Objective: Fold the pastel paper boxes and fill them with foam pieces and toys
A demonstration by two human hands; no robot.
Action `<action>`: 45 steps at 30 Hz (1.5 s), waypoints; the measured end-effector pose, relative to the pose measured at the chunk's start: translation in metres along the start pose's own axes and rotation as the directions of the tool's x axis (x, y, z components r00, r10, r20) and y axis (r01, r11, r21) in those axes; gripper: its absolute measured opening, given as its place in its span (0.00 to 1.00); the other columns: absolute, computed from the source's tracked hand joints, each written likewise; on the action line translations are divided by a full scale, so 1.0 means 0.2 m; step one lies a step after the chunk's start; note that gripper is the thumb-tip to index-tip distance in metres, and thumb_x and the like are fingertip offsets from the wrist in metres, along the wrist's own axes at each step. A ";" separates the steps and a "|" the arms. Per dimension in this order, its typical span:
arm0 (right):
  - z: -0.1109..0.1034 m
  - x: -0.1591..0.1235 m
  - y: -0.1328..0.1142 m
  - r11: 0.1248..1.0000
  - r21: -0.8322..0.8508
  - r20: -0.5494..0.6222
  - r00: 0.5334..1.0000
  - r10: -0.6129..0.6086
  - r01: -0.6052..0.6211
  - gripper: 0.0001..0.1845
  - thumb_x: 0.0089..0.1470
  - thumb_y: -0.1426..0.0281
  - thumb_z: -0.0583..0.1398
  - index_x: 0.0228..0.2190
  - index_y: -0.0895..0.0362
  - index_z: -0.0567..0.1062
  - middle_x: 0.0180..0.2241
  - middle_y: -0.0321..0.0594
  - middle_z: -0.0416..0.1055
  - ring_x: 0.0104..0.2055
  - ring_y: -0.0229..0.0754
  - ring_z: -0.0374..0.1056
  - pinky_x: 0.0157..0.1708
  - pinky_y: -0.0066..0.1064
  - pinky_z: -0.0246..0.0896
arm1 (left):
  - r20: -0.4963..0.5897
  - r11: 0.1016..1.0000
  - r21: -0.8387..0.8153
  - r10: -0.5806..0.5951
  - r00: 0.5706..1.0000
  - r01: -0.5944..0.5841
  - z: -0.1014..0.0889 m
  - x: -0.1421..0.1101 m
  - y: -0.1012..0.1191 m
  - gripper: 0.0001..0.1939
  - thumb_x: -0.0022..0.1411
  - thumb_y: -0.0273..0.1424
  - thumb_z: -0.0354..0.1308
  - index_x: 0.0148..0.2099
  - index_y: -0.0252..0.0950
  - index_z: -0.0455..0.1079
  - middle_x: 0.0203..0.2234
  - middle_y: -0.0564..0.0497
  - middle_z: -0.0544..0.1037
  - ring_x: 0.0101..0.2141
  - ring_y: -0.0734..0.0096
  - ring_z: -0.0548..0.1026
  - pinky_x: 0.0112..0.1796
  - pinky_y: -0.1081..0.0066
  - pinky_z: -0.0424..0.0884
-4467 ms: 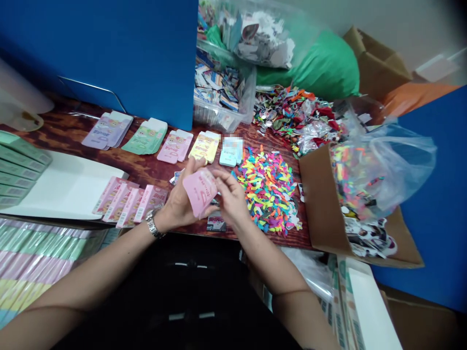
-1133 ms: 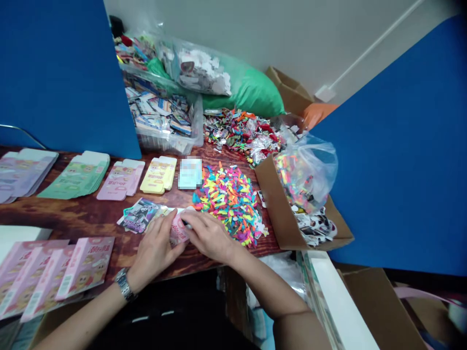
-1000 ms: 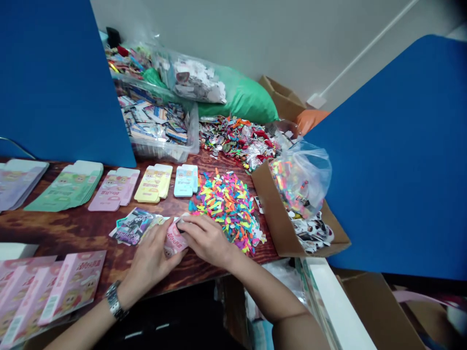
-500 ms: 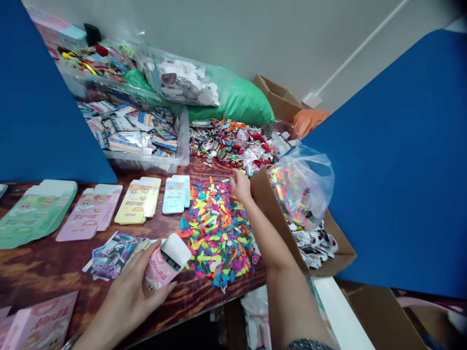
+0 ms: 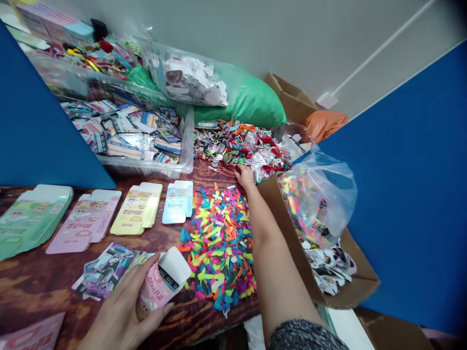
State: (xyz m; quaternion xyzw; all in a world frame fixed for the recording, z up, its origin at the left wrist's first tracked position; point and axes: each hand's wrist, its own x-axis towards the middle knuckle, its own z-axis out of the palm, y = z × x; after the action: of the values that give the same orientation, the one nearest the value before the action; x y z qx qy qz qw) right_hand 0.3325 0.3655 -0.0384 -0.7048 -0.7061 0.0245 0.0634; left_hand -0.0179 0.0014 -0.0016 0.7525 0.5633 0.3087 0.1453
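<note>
My left hand (image 5: 122, 313) is closed round a small pink box (image 5: 160, 282) whose white end flap stands open, held just above the brown wooden table (image 5: 44, 287). My right hand (image 5: 244, 176) is stretched far forward, past the heap of small bright coloured pieces (image 5: 219, 243). Its fingers lie on the near edge of a pile of shiny mixed trinkets (image 5: 241, 141); whether they grip anything is hidden. Printed cards (image 5: 105, 270) lie beside the pink box.
Flat box blanks lie in a row: green (image 5: 32, 218), pink (image 5: 85, 221), yellow (image 5: 138, 214), light blue (image 5: 178, 208). A clear bin of cards (image 5: 182, 163), a green bag (image 5: 248, 104), an open cardboard box (image 5: 288, 228) with a plastic bag (image 5: 321, 194), and blue partitions (image 5: 408, 194) surround them.
My right hand left the pink box and reached forward across the coloured pieces to the trinket pile. My left hand kept the box, its flap now open. The view shifted up and right.
</note>
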 end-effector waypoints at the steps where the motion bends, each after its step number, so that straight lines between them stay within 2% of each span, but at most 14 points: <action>1: 0.00 0.00 0.00 1.000 -0.012 0.003 1.000 -0.006 0.006 0.23 0.62 0.64 0.56 0.58 0.54 0.69 0.52 0.50 0.67 0.53 0.49 0.65 0.54 0.37 0.59 | 0.000 1.000 -0.003 -0.007 1.000 0.007 0.00 0.00 0.00 0.35 0.60 0.45 0.59 0.65 0.38 0.57 0.52 0.41 0.77 0.47 0.53 0.79 0.43 0.60 0.80; 6: 0.01 -0.02 0.00 0.997 -0.074 0.042 0.999 -0.022 0.025 0.19 0.64 0.61 0.54 0.53 0.51 0.74 0.51 0.48 0.65 0.46 0.44 0.68 0.51 0.35 0.61 | 0.019 1.000 -0.011 -0.028 0.999 0.028 0.02 -0.04 -0.03 0.37 0.59 0.46 0.60 0.66 0.40 0.55 0.55 0.41 0.74 0.50 0.52 0.78 0.46 0.59 0.78; 13: -0.01 0.02 0.00 0.987 -0.158 0.089 0.996 -0.014 0.028 0.21 0.66 0.58 0.50 0.55 0.50 0.71 0.52 0.51 0.64 0.46 0.46 0.70 0.47 0.36 0.63 | 0.008 1.000 -0.003 -0.013 1.000 0.013 0.04 -0.05 -0.03 0.38 0.59 0.46 0.60 0.67 0.39 0.54 0.55 0.42 0.74 0.51 0.56 0.77 0.48 0.63 0.77; 16: -0.02 0.01 -0.02 0.981 -0.181 0.115 0.992 -0.052 0.073 0.21 0.67 0.59 0.49 0.56 0.50 0.70 0.55 0.51 0.64 0.48 0.47 0.69 0.48 0.36 0.63 | 0.006 1.000 0.004 -0.011 1.000 0.011 0.05 -0.05 -0.03 0.37 0.59 0.46 0.60 0.66 0.39 0.55 0.54 0.43 0.75 0.51 0.58 0.77 0.48 0.64 0.77; 19: -0.02 -0.02 -0.02 0.975 -0.189 0.125 0.988 -0.094 0.117 0.20 0.67 0.62 0.49 0.56 0.51 0.70 0.60 0.49 0.61 0.55 0.47 0.65 0.53 0.35 0.61 | 0.015 1.000 0.021 -0.020 1.000 0.020 0.06 -0.06 -0.03 0.39 0.58 0.47 0.61 0.67 0.40 0.54 0.55 0.43 0.74 0.51 0.56 0.77 0.49 0.63 0.76; 24: -0.02 -0.06 -0.01 0.977 -0.182 0.140 0.986 -0.090 0.115 0.20 0.67 0.68 0.48 0.55 0.56 0.71 0.64 0.50 0.57 0.62 0.47 0.60 0.59 0.35 0.56 | 0.045 1.000 0.004 -0.017 0.999 0.017 0.05 -0.06 -0.03 0.41 0.58 0.46 0.62 0.68 0.41 0.52 0.57 0.43 0.73 0.53 0.56 0.75 0.51 0.62 0.75; 28: -0.06 -0.06 -0.03 0.983 -0.164 0.162 0.985 -0.057 0.084 0.21 0.63 0.76 0.49 0.54 0.61 0.71 0.58 0.57 0.65 0.59 0.48 0.64 0.57 0.35 0.58 | 0.053 0.999 -0.040 -0.030 0.998 0.032 0.04 -0.04 -0.01 0.39 0.58 0.45 0.62 0.67 0.41 0.53 0.55 0.44 0.74 0.51 0.58 0.76 0.49 0.66 0.75; 32: -0.13 -0.06 -0.08 0.992 -0.119 0.142 0.990 -0.016 0.034 0.21 0.57 0.81 0.53 0.51 0.65 0.72 0.50 0.61 0.72 0.52 0.49 0.70 0.52 0.36 0.61 | 0.068 0.995 -0.070 -0.059 0.996 0.064 0.04 -0.04 0.01 0.39 0.58 0.44 0.62 0.67 0.43 0.53 0.56 0.45 0.73 0.53 0.57 0.75 0.51 0.64 0.74; 35: -0.21 -0.10 -0.14 0.999 -0.046 0.109 0.994 -0.012 0.017 0.17 0.56 0.78 0.54 0.46 0.65 0.74 0.43 0.56 0.76 0.45 0.49 0.73 0.47 0.36 0.64 | 0.046 0.988 -0.110 -0.102 0.994 0.106 0.03 -0.03 0.00 0.38 0.59 0.42 0.62 0.67 0.43 0.53 0.57 0.44 0.72 0.54 0.56 0.74 0.51 0.62 0.73; 38: -0.31 -0.25 -0.26 0.995 0.063 0.091 0.992 -0.086 0.080 0.15 0.59 0.73 0.53 0.45 0.60 0.74 0.41 0.45 0.77 0.40 0.42 0.73 0.42 0.30 0.65 | 0.017 0.974 -0.144 -0.175 0.984 0.176 0.02 0.01 0.00 0.36 0.59 0.41 0.62 0.66 0.41 0.55 0.55 0.44 0.73 0.52 0.55 0.75 0.50 0.60 0.74; 40: -0.38 -0.42 -0.39 0.954 0.235 0.086 0.973 -0.213 0.188 0.14 0.60 0.68 0.53 0.44 0.57 0.73 0.38 0.39 0.77 0.36 0.38 0.72 0.36 0.27 0.65 | 0.003 0.963 -0.154 -0.224 0.975 0.222 0.01 0.04 0.00 0.35 0.58 0.42 0.63 0.64 0.39 0.58 0.52 0.43 0.75 0.49 0.55 0.76 0.49 0.59 0.74; 41: -0.41 -0.52 -0.46 0.881 0.390 0.063 0.947 -0.316 0.268 0.13 0.60 0.67 0.53 0.43 0.57 0.73 0.36 0.38 0.76 0.33 0.37 0.71 0.33 0.26 0.65 | 0.013 0.957 -0.165 -0.242 0.970 0.240 0.01 0.06 0.00 0.34 0.58 0.42 0.63 0.63 0.38 0.59 0.52 0.43 0.75 0.49 0.55 0.76 0.49 0.59 0.74; 43: -0.48 -0.73 -0.62 0.627 0.660 -0.025 0.847 -0.531 0.413 0.09 0.58 0.67 0.56 0.38 0.57 0.73 0.33 0.37 0.75 0.31 0.36 0.69 0.30 0.26 0.63 | 0.027 0.944 -0.195 -0.266 0.964 0.266 0.00 0.08 0.00 0.34 0.57 0.43 0.64 0.62 0.38 0.61 0.51 0.42 0.75 0.49 0.55 0.75 0.50 0.58 0.72; 45: -0.52 -0.93 -0.75 0.435 0.735 -0.090 0.712 -0.697 0.519 0.05 0.57 0.71 0.57 0.34 0.56 0.73 0.31 0.35 0.74 0.30 0.35 0.69 0.31 0.25 0.63 | 0.024 0.942 -0.199 -0.269 0.963 0.268 -0.01 0.09 0.01 0.34 0.57 0.43 0.64 0.62 0.37 0.61 0.51 0.42 0.74 0.50 0.55 0.74 0.51 0.58 0.71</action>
State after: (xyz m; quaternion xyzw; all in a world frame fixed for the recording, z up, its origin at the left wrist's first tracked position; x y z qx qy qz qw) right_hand 0.1954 0.1739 0.0730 -0.3084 -0.8457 0.3526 0.2555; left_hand -0.0146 0.0182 0.0055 0.6497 0.6268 0.3425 0.2602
